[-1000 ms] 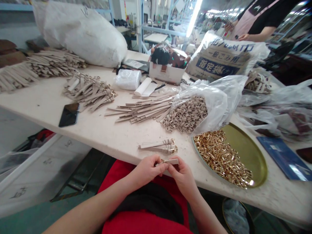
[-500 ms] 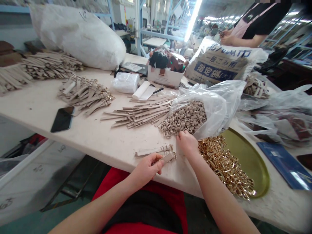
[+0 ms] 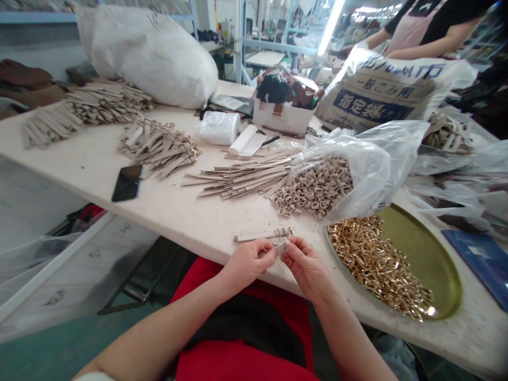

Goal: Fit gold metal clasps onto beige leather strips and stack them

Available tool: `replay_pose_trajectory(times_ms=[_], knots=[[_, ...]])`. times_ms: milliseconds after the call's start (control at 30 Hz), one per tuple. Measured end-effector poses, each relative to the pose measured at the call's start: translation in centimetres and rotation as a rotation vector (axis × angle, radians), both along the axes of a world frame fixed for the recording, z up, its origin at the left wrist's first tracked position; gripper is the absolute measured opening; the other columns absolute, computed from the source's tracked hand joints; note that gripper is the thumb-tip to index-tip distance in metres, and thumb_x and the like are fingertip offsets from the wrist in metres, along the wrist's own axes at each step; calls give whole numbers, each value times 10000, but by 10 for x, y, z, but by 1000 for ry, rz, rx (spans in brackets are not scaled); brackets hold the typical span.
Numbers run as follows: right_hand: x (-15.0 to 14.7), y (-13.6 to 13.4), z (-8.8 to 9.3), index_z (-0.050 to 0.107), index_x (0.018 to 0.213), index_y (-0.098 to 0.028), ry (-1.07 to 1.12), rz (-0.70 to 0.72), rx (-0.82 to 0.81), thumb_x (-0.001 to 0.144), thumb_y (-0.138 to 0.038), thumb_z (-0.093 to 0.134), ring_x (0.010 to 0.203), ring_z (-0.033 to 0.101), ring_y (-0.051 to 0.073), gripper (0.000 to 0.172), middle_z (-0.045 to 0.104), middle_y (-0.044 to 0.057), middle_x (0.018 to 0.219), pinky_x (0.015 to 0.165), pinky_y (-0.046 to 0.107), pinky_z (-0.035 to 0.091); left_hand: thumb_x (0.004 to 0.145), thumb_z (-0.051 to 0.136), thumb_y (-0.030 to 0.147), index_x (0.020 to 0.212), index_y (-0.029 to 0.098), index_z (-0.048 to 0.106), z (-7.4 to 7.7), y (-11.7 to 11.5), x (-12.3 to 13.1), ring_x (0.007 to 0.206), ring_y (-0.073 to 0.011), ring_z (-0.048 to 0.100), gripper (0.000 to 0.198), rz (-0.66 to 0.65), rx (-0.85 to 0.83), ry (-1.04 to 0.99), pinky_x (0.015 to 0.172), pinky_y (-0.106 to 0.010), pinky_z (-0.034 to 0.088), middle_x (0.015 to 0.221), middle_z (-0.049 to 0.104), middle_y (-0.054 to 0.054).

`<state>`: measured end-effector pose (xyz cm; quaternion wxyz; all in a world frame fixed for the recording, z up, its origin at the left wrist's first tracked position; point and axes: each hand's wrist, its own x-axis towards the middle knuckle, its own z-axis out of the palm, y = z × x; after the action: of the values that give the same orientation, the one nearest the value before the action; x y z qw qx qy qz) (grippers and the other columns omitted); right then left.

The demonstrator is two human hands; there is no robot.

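My left hand [image 3: 252, 262] is closed on a short beige strap [image 3: 281, 247] just above the table's front edge. At the strap's far end, the fingers of my right hand [image 3: 307, 267] are pinched together; they cover that end, and whether a small loop is between them is hidden. Just behind my hands lie finished-looking beige straps [image 3: 257, 234] with metal at their right ends. A heap of small beige loops [image 3: 313, 190] spills from a clear plastic bag [image 3: 369, 169]. To the right, gold metal buckles [image 3: 381, 264] fill part of a green-gold oval tray [image 3: 440, 264].
Long loose strips [image 3: 242, 177] lie behind the strap pair. A phone [image 3: 127, 183], bundled straps [image 3: 159, 145] and a big white sack [image 3: 146, 58] are to the left. At the back stand a filled box [image 3: 281, 119] and a printed sack [image 3: 377, 92], with another person [image 3: 420, 32] behind.
My right hand has left the edge of the loop heap and come left and nearer, to the end of the strap in my left hand. The camera view has shifted somewhat left.
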<state>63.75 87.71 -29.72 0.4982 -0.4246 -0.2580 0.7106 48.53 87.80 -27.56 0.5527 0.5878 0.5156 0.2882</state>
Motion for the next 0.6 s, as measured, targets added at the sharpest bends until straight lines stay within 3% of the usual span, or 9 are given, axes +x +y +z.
replay_pose_trajectory(times_ms=[100, 200, 367, 500, 600], knots=[[4, -5, 0, 616, 802, -200, -97, 101, 22, 626, -298, 730, 594, 476, 73, 231, 562, -33, 709, 617, 217, 405, 778, 443, 345, 727, 155, 547, 5, -2, -8, 471, -78, 367, 222, -88, -27, 119, 461, -192, 271, 511, 416, 58], [11, -11, 3, 620, 792, -190, -217, 190, 57, 645, -323, 713, 605, 475, 79, 219, 563, -33, 679, 634, 222, 385, 763, 451, 303, 669, 156, 547, 10, -4, -12, 507, -82, 387, 199, -146, 70, 226, 477, -196, 259, 528, 430, 52], [11, -18, 2, 610, 785, -181, -259, 260, 56, 659, -325, 699, 608, 475, 84, 211, 558, -33, 658, 635, 226, 370, 766, 447, 284, 683, 153, 575, 10, -9, -9, 553, -96, 434, 201, -221, 132, 255, 510, -202, 289, 575, 494, 37], [3, -19, -2, 584, 774, -187, -171, 205, 54, 678, -324, 684, 623, 464, 86, 195, 541, -36, 682, 646, 229, 379, 774, 446, 256, 785, 148, 575, 6, -13, -8, 622, -107, 476, 168, -155, 112, 141, 566, -202, 340, 681, 564, 15], [-1, -20, -3, 577, 776, -193, -238, 119, 71, 690, -349, 668, 646, 472, 100, 200, 545, -32, 705, 661, 241, 386, 746, 450, 171, 938, 151, 510, 3, -14, -8, 601, -94, 477, 202, -135, 31, 9, 560, -194, 354, 706, 572, 19]])
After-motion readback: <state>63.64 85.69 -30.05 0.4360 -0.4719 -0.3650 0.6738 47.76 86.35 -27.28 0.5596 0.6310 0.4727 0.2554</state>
